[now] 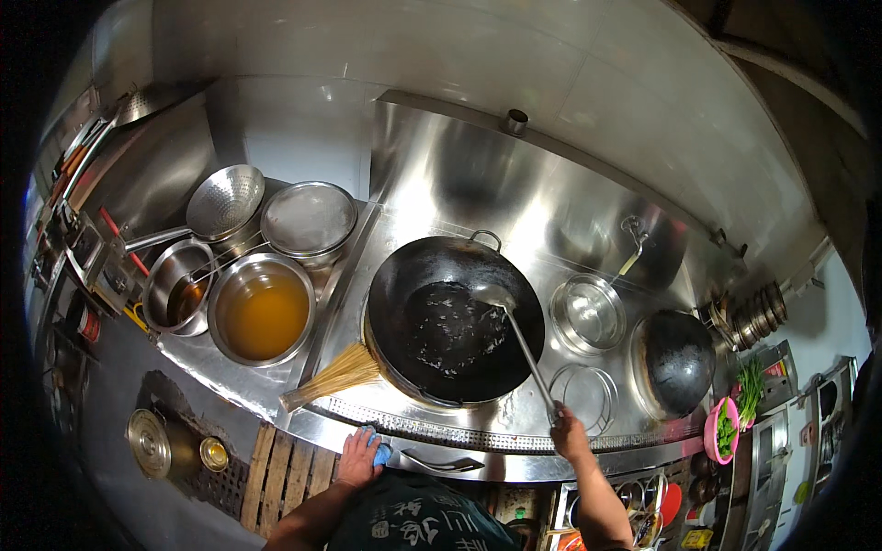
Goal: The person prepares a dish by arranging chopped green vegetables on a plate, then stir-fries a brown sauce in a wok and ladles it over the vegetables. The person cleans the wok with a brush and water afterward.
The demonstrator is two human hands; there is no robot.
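Note:
My right hand (pixel 570 435) grips the handle end of a long metal wok ladle (pixel 529 351). The bowl of the ladle rests inside a large black wok (pixel 441 258), at the right side of the clear liquid (pixel 451 330) in it. Bright ripples show on that liquid. At the stove's front edge, my left hand (pixel 358 458) holds a crumpled blue cloth (pixel 382 452) against the metal rim; the palm side is hidden. Between this hand and the wok lies a bamboo wok brush (pixel 337 375), its bristles beside the wok's lower left rim.
Left of the wok stand a basin of amber liquid (pixel 267 313), a pot with a ladle (pixel 162 282), a perforated strainer (pixel 227 200) and a fine sieve (pixel 309 217). To the right are a metal bowl (pixel 588 313), a wire ring (pixel 586 399), a second wok (pixel 679 361) and a pink basin of greens (pixel 713 430).

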